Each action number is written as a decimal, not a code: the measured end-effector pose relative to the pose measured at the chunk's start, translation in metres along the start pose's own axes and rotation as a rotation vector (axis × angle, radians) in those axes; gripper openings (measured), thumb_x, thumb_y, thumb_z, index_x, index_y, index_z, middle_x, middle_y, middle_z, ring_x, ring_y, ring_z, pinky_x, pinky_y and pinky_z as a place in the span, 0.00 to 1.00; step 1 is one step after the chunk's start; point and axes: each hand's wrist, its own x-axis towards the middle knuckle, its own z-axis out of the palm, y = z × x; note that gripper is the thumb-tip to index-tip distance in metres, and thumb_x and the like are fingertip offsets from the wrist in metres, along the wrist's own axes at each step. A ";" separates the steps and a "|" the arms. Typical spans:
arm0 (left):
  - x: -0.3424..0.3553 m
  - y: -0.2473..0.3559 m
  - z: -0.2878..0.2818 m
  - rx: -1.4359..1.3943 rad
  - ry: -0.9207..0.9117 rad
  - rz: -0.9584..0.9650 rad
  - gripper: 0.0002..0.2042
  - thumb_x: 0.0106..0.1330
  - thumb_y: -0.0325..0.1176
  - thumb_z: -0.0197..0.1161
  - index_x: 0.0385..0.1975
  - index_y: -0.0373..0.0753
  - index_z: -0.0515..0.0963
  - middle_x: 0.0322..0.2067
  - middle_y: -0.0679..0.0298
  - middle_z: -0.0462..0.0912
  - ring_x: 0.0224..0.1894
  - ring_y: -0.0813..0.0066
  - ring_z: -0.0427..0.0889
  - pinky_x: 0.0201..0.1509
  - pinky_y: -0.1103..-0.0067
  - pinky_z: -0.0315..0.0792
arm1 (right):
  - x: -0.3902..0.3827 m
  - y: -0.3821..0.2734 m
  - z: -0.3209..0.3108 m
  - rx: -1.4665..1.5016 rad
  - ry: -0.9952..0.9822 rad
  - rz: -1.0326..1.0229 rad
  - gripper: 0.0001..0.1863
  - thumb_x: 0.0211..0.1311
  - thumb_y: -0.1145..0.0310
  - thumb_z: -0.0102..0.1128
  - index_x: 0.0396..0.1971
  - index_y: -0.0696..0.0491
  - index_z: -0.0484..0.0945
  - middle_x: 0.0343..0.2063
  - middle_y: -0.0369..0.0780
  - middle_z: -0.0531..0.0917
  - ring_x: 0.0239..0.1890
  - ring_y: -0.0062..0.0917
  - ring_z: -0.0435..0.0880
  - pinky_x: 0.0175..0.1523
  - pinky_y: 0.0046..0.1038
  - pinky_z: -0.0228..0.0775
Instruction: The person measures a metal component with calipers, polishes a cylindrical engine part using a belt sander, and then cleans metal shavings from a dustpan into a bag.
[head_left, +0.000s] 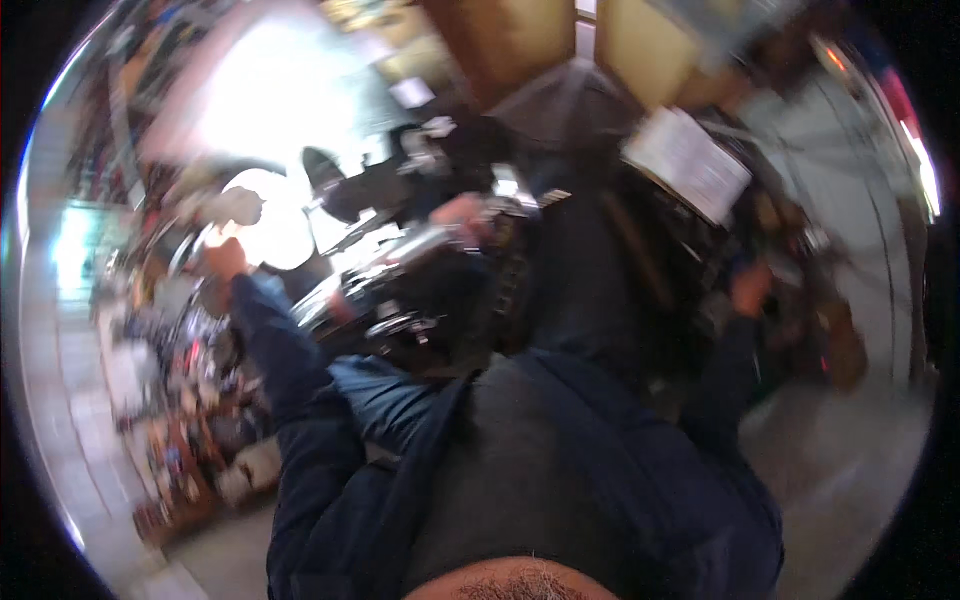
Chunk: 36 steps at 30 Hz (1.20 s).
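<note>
My left arm reaches forward on the left, and the left hand [226, 258] is beside a bright white round shape [275, 222], which glare washes out. Blur hides its fingers, so I cannot make out whether it touches that shape or holds anything. Off to the right, my right hand [750, 290] is low among dark clutter, its fingers smeared too. Between the arms stands a shiny metal machine [400, 255] with a long bright bar running slantwise. A pinkish patch [462, 215] lies against the bar, too blurred to name.
A thick stack of pale papers or an open book [690, 165] lies at the right. Shelves crowded with small items [200, 440] line the left. Yellowish-brown panels [640, 45] stand at the back. Strong glare [280, 90] covers the far left. Grey floor [840, 440] shows at the lower right.
</note>
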 end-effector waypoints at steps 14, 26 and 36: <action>-0.089 0.083 -0.133 -0.337 0.342 -0.252 0.27 0.52 0.39 0.80 0.44 0.26 0.77 0.42 0.47 0.81 0.43 0.53 0.81 0.50 0.66 0.74 | 0.016 -0.004 -0.001 -0.728 -0.113 -0.541 0.20 0.60 0.68 0.60 0.49 0.63 0.77 0.44 0.55 0.83 0.50 0.53 0.80 0.56 0.46 0.72; -0.216 0.021 -0.279 -1.805 0.271 -0.702 0.20 0.70 0.34 0.63 0.59 0.34 0.73 0.50 0.54 0.84 0.51 0.57 0.84 0.59 0.63 0.78 | 0.052 0.006 0.060 -0.485 -0.135 -0.366 0.20 0.64 0.62 0.58 0.49 0.60 0.79 0.45 0.53 0.84 0.46 0.51 0.83 0.53 0.45 0.75; -0.314 -0.055 -0.296 -2.567 0.667 -0.996 0.21 0.72 0.33 0.59 0.58 0.24 0.72 0.57 0.40 0.73 0.64 0.45 0.72 0.68 0.55 0.73 | 0.016 -0.114 -0.015 -0.235 -0.030 -0.311 0.21 0.64 0.64 0.58 0.52 0.62 0.78 0.47 0.54 0.83 0.48 0.52 0.82 0.55 0.45 0.74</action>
